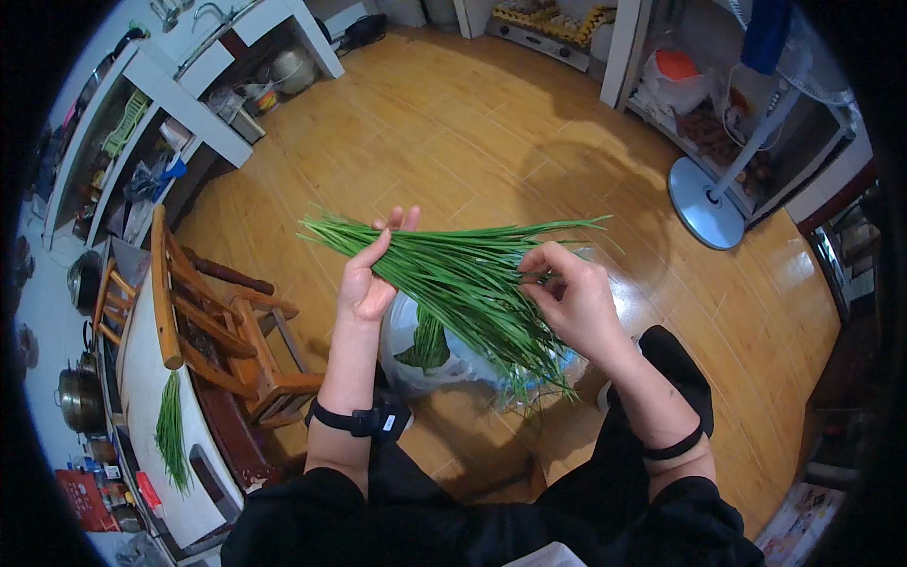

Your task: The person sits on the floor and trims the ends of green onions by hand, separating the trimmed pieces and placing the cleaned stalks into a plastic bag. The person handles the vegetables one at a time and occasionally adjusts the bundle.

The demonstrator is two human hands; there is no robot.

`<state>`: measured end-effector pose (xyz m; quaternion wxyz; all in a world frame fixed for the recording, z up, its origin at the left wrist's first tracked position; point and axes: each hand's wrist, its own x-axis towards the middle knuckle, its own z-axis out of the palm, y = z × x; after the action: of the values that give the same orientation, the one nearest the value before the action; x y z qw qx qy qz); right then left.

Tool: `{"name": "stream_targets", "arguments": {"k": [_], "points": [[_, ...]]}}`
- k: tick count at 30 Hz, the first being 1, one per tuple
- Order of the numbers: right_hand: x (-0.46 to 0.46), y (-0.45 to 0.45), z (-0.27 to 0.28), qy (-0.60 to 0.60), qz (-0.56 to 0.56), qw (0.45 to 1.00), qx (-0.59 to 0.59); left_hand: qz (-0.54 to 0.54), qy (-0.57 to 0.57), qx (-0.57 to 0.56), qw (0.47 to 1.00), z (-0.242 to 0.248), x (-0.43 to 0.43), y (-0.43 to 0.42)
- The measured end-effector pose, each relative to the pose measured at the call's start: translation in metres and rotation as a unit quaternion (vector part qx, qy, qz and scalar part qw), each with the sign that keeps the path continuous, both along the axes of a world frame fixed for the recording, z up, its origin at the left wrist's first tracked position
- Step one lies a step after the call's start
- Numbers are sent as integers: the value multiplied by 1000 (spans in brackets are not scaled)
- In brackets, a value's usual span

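Observation:
A large bunch of green Chinese chives point(453, 262) lies across my left hand point(372, 280), its pale stem ends poking out to the left past the thumb. My left fingers wrap the stems from beneath. At the leaf end on the right, my right hand point(570, 294) has thumb and forefinger pinched at the leaf tips. Below the bunch, a white plastic bag point(425, 375) sits on the floor with more chives point(429, 340) inside. Part of the bag is hidden by the held leaves.
To the left stand a wooden chair point(244, 340) and a white board point(138, 397) bearing a smaller chive bunch point(171, 439) and a red-handled item point(149, 494). A standing fan's round base point(707, 203) is on the right. Open shelves point(113, 149) line the upper left.

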<state>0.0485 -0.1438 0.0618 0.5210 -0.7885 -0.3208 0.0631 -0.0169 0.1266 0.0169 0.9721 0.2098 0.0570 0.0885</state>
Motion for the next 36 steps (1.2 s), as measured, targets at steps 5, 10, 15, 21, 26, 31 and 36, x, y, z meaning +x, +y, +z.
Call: {"name": "stream_targets", "arguments": {"k": [5,10,15,21,26,31,36], "points": [[7,-1,-4,-29,15,999,3,0,18,-5,1000,1,1,-1],[10,-1,-11,-131,-20,983,-125,-18,15,-5,1000,-4,1,-4],[19,-5,-3,-177,-94,975,-93,24,104,-52,993,-1,2,10],[10,-9,21,-239,-106,965,32,186,190,-52,963,3,0,14],[-5,5,10,-203,-3,978,46,179,182,-45,966,6,0,12],[-8,16,-11,-139,-20,990,7,153,177,-26,972,3,3,5],[-6,18,-19,-164,-17,986,-30,156,190,-34,969,1,5,-1]]}}
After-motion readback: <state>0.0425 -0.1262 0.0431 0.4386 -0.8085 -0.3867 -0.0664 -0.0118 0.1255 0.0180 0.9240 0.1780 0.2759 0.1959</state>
